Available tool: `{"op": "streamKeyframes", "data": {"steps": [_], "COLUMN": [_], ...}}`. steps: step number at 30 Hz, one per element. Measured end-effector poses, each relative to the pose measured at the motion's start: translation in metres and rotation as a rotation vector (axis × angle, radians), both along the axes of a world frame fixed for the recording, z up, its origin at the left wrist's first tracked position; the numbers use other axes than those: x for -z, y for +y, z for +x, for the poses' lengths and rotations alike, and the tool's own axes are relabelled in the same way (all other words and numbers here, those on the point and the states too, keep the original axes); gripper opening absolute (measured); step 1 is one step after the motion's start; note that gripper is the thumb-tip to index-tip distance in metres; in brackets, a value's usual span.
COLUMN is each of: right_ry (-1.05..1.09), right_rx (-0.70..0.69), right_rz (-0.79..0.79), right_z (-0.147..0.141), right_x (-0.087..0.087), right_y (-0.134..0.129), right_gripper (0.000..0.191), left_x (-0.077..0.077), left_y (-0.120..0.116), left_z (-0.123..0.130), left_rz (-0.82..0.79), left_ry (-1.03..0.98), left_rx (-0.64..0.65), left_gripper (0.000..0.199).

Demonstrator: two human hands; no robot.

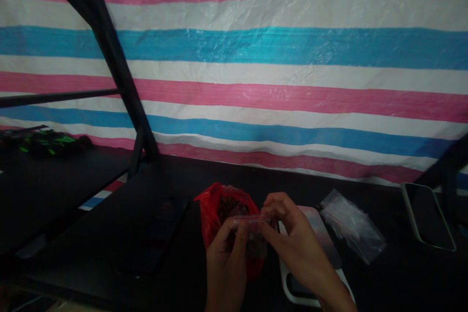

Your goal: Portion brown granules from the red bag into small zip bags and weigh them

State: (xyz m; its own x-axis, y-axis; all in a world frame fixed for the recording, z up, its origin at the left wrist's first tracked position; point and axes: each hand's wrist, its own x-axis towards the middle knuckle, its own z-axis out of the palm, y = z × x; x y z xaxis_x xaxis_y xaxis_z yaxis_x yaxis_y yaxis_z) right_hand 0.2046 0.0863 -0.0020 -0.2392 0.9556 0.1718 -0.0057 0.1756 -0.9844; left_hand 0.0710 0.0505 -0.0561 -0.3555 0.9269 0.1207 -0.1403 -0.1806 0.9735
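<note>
My left hand (pixel 230 253) and my right hand (pixel 292 239) pinch the top edge of a small clear plastic bag (pixel 252 223) between them. The little bag hangs in front of a red plastic bag (pixel 208 214), which stands open with dark brown bits (pixel 227 206) inside. Beneath my right forearm lies a white scale (pixel 288 295) with a shiny metal plate (pixel 325 236), partly covered by the hand. What the small bag contains is too dim to make out.
Clear plastic bags (pixel 353 226) lie right of the scale, and a phone (pixel 429 217) is farther right. A dark flat device (pixel 157 234) rests left on the black table (pixel 175 170). Black metal bars (pixel 117 58) rise at the left, near a green-and-black model (pixel 54 144).
</note>
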Motion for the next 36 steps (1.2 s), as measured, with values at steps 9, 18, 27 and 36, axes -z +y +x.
{"op": "streamKeyframes", "data": {"steps": [9, 18, 27, 36], "right_ry": [0.099, 0.111, 0.165, 0.074], "right_rx": [-0.024, -0.066, -0.048, -0.039], "right_rz": [-0.041, -0.073, -0.086, -0.067], "right_z": [0.0, 0.001, 0.002, 0.001], "right_x": [0.006, 0.003, 0.008, 0.005], "right_y": [0.002, 0.0, 0.002, -0.001], "right_gripper": [0.029, 0.028, 0.032, 0.027], "left_x": [0.0, 0.004, -0.007, -0.002], "left_y": [0.002, 0.003, 0.003, 0.005], "left_z": [0.003, 0.004, 0.009, 0.009], "left_rz": [0.03, -0.036, -0.018, -0.031], "left_ry": [-0.007, -0.014, -0.03, -0.023], "left_rx": [-0.044, -0.068, -0.094, -0.059], "left_gripper": [0.043, 0.05, 0.052, 0.045]}}
